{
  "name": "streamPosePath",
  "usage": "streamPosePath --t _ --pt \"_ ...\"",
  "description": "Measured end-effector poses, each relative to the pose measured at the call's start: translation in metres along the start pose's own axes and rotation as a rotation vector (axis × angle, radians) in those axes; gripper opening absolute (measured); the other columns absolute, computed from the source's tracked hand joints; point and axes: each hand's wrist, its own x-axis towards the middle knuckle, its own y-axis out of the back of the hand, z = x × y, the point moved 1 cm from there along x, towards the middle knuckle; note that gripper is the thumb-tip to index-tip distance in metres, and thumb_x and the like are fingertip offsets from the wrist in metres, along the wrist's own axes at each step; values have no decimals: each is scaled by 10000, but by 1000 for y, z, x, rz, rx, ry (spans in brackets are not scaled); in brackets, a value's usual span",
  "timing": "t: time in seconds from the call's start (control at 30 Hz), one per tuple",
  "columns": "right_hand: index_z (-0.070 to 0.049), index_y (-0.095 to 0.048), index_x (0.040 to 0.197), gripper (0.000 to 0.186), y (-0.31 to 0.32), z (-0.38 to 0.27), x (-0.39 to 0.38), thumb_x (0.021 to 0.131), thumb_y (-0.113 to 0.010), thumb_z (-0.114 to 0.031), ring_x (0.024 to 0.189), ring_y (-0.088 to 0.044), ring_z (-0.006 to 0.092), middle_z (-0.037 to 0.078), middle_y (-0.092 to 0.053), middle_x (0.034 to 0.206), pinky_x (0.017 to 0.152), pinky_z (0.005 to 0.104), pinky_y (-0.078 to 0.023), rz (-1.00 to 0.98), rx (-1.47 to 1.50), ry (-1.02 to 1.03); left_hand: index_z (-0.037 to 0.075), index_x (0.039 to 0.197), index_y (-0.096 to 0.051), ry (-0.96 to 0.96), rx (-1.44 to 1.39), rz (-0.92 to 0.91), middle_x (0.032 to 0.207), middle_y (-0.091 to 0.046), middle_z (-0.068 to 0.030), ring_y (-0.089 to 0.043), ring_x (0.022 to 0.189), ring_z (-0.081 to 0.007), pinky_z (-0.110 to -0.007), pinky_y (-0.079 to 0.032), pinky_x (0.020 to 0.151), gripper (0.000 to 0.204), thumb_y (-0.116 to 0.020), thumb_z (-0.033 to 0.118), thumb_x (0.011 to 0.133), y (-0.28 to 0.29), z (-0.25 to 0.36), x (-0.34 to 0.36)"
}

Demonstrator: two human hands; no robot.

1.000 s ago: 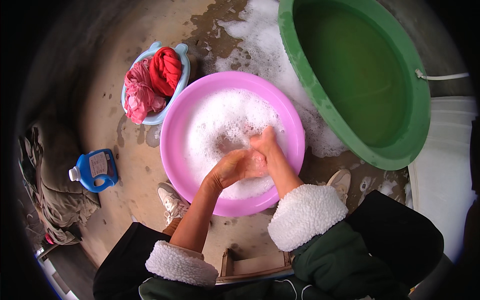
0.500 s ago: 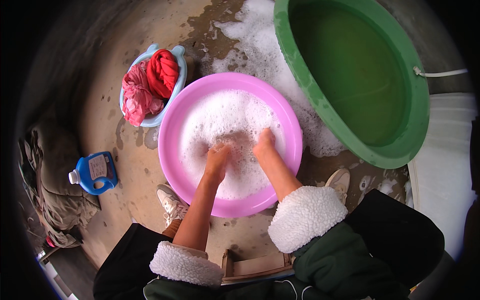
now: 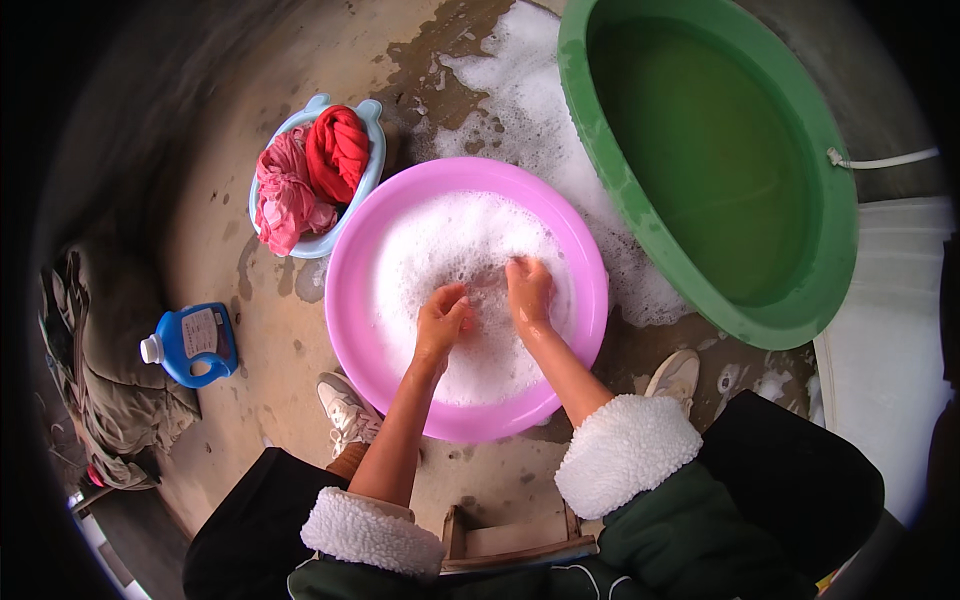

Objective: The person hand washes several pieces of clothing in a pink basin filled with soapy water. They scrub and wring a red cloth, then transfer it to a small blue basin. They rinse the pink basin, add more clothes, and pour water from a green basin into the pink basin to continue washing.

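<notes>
A round pink basin (image 3: 345,330) stands on the floor between my feet, holding water topped with white suds (image 3: 420,235). My left hand (image 3: 442,320) is over the basin's middle, its fingers loosely curved and apart, with nothing visible in them. Facing it from the right, my right hand (image 3: 530,295) has bent fingers dipping toward the foam, and no object shows in it. A gap of darker, thinly foamed water lies between the two hands. Anything under the suds is hidden. Both sleeves end in rolled white fleece cuffs (image 3: 630,455).
Beyond the basin at left, a small light-blue tub (image 3: 320,245) holds red cloth (image 3: 338,152) and pink cloth (image 3: 287,190). A blue detergent jug (image 3: 195,345) lies at left. The large green tub (image 3: 640,215) of water, with a white hose (image 3: 890,160), fills the upper right. Foam covers wet floor beside it.
Both hands have risen out of the suds, so more of their fingers shows. The view has shifted slightly, moving the basin and tubs a little down and right.
</notes>
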Motion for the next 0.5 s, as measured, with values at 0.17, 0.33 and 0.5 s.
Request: streamPosePath --t 0.17,0.33,0.5 --pt "64 -609 1044 354 8 -13 -12 885 -564 -249 905 -631 257 134 -657 970 775 409 -505 -253 492 -562 -23 907 -560 150 -136 137 818 -625 -88 -610 730 -151 -293 -506 633 135 -611 94 864 10 -27 13" --pt "35 -629 1059 370 31 -54 -68 996 -466 -291 999 -619 220 124 -626 1104 933 368 -463 -813 934 -310 -30 934 -562 173 -596 -68 851 -609 -91 -611 748 -176 -291 -494 627 147 -553 107 883 3 -39 28" --pt "-26 -663 1063 375 43 -79 -102 1003 -430 -314 1093 -585 242 95 -618 1186 1087 432 -314 -660 115 833 -14 1206 -487 160 -823 -399 1027 -605 -104 -589 898 -194 -316 -517 731 302 -471 166 965 -3 -32 34"
